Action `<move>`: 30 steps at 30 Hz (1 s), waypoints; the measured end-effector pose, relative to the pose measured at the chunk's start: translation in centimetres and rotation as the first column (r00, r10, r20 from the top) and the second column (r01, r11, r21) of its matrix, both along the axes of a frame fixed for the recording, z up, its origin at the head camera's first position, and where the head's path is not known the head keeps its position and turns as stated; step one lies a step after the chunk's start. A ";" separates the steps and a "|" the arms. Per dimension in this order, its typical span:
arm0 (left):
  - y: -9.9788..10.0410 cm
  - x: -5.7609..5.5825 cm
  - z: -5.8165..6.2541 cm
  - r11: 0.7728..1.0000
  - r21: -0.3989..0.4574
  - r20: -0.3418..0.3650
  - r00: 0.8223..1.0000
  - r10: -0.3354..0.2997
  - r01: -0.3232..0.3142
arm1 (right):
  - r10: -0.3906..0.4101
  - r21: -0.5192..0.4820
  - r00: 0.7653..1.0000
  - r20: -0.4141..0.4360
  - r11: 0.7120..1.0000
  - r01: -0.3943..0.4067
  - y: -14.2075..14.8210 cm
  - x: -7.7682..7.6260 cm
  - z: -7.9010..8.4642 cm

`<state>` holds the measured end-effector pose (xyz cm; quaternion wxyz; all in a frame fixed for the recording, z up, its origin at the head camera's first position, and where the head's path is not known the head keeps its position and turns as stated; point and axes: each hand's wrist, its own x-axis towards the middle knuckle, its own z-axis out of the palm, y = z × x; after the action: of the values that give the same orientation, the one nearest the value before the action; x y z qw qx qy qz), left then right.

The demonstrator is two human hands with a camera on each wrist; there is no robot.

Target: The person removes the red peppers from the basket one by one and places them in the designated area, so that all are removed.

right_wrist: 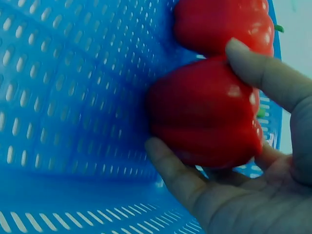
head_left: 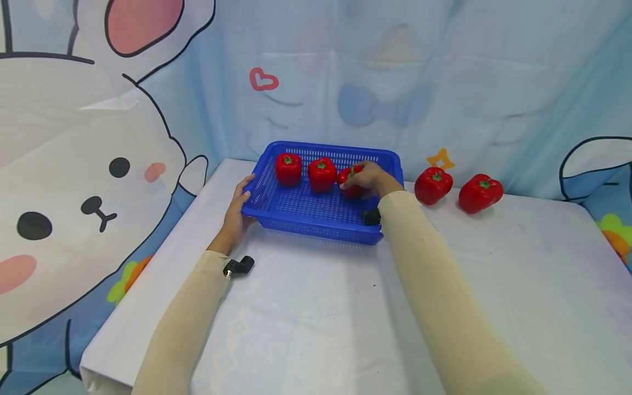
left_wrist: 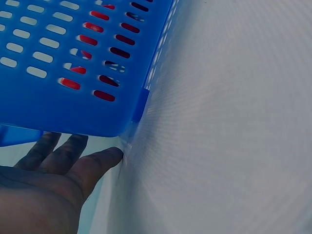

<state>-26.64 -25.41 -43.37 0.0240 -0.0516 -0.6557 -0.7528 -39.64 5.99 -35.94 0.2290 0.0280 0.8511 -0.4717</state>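
Holds a pepper (right_wrist: pixel 204 117) in the basket (head_left: pixel 311 213), towards its right edge, with right hand (head_left: pixel 371 179) curled to the pepper's width. Touches the basket's left edge with left hand (head_left: pixel 237 213), fingers extended. Could tip the next pepper (head_left: pixel 322 176) by dragging the thumb out.

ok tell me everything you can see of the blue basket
The blue basket is shallow and rectangular, plastic by its look, with slotted walls, a perforated floor and rounded corners. It sits open side up on the white table. Three red peppers are inside; the right hand grips the rightmost one. The left hand touches its left side.
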 end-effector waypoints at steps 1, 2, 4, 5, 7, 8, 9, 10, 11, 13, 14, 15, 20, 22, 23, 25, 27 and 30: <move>0.0 0.0 0.0 1.000 -0.002 0.000 1.000 0.000 0.000 | 0.024 -0.003 1.000 0.000 1.000 -0.024 0.1 0.0 0.0; 0.0 -0.1 0.0 1.000 -0.006 -0.001 1.000 -0.002 0.002 | 0.040 -0.002 0.999 0.000 0.999 -0.040 0.3 0.0 0.1; 0.0 -0.1 0.0 1.000 -0.011 -0.003 1.000 -0.006 0.006 | 0.057 -0.004 0.998 0.006 0.998 -0.057 0.5 0.0 0.1; 0.0 -0.2 0.0 1.000 -0.012 -0.005 1.000 -0.007 0.007 | 0.059 -0.004 0.998 0.007 0.998 -0.059 0.6 -0.1 0.1; 0.0 -0.2 0.0 1.000 -0.014 -0.007 1.000 -0.007 0.007 | 0.055 -0.004 0.998 0.005 0.998 -0.055 0.8 -0.1 0.2; 0.0 -0.3 0.0 1.000 -0.013 -0.008 1.000 -0.006 0.006 | 0.048 -0.005 0.999 0.003 0.999 -0.048 0.9 -0.1 0.2; 0.0 -0.3 0.0 1.000 -0.012 -0.007 1.000 -0.004 0.003 | 0.041 -0.007 0.999 -0.001 0.999 -0.041 0.9 -0.1 0.2; 0.0 -0.3 0.0 1.000 -0.010 -0.006 1.000 -0.002 0.002 | 0.038 -0.008 0.999 -0.005 0.999 -0.038 1.0 -0.1 0.2; 0.0 -0.3 0.0 1.000 -0.008 -0.004 1.000 0.001 -0.001 | 0.034 -0.011 0.999 -0.010 0.999 -0.034 1.1 -0.1 0.2; 0.0 -0.2 0.0 1.000 -0.006 0.002 1.000 0.003 -0.003 | 0.028 -0.023 0.999 -0.017 0.999 -0.028 1.3 -0.1 0.3; 0.0 -0.2 0.1 1.000 -0.003 0.005 1.000 0.003 -0.003 | 0.029 -0.026 0.999 -0.024 0.999 -0.029 1.4 -0.1 0.3; 0.0 -0.1 0.1 1.000 -0.003 0.006 1.000 0.001 -0.001 | 0.031 -0.033 0.999 -0.031 0.999 -0.032 1.4 -0.1 0.4; 0.0 0.0 0.2 1.000 -0.002 0.007 1.000 0.001 -0.001 | 0.055 -0.052 0.997 -0.062 0.997 -0.058 1.5 0.1 0.8; -0.1 0.0 0.2 1.000 -0.003 0.005 1.000 0.004 -0.004 | 0.058 -0.055 0.996 -0.064 0.997 -0.062 1.4 0.3 1.1; -0.1 0.0 0.2 1.000 -0.005 0.003 1.000 0.004 -0.004 | 0.060 -0.056 0.996 -0.065 0.996 -0.064 1.4 0.4 1.3; -0.1 0.1 0.2 1.000 -0.007 0.000 1.000 0.004 -0.004 | 0.062 -0.061 0.996 -0.066 0.996 -0.066 1.5 0.6 1.6; -0.1 0.1 0.2 1.000 -0.010 0.004 1.000 0.005 -0.005 | 0.068 -0.072 0.995 -0.067 0.995 -0.072 1.6 0.8 2.0; 0.0 0.0 0.1 1.000 -0.013 0.008 1.000 0.004 -0.004 | 0.076 -0.103 0.994 -0.082 0.991 -0.084 2.0 1.2 2.8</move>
<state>-26.62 -25.36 -43.26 0.0226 -0.0475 -0.6607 -0.7488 -38.48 8.00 -33.13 0.2157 -0.0368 0.8335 -0.5073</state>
